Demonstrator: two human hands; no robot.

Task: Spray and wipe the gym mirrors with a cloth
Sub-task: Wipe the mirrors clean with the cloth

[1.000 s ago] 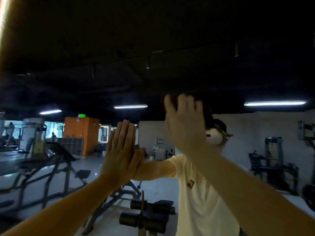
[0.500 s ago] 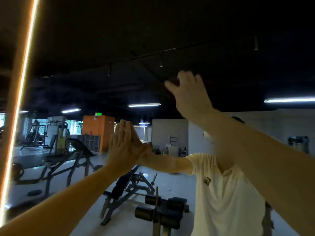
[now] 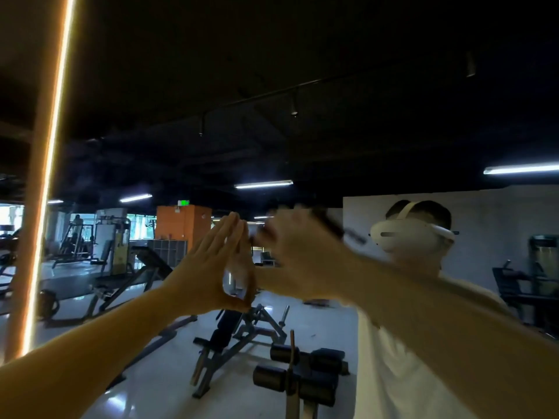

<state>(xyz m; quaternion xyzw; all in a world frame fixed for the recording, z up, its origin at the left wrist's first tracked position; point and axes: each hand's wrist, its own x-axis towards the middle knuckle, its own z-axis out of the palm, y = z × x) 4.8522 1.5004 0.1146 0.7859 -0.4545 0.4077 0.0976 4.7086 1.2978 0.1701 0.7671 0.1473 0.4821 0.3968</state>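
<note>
1. Mirror [image 3: 272,86]: stands straight ahead of the person and fills the view. The upper half reflects a dark ceiling, the lower half a pale, glossy gym floor. The gym fittings listed below are seen in its glass.
2. Light strip [image 3: 51,176]: a warm glowing line, slightly tilted, running top to bottom at the far left.
3. Weight machines [image 3: 99,237]: in the left background, near bright windows.
4. Orange block [image 3: 183,225]: behind the machines, with a green sign [image 3: 183,202] just above it.
5. Left hand [image 3: 205,267]: the bare forearm enters from the lower left. The palm is flat, the fingers straight and together, tips upward. They touch the glass and meet their own reflection. It is released and grasps nothing.
6. Incline bench [image 3: 242,328]: below the left hand.
7. Right hand [image 3: 302,255]: just beside the left hand at about the same height, with the forearm entering from the lower right. It is heavily blurred, so I cannot tell whether it is released, clenched or grasping something.
8. Roller-pad bench [image 3: 302,373]: at bottom centre.
9. Tube lights [image 3: 263,184]: several lit on the reflected ceiling.
10. Headset [image 3: 411,237]: white, on the reflected person's head, right of the right hand.
11. T-shirt [image 3: 393,373]: pale, on the reflected torso, partly hidden by the right forearm.
12. Grey wall [image 3: 484,222]: behind the reflected person.
</note>
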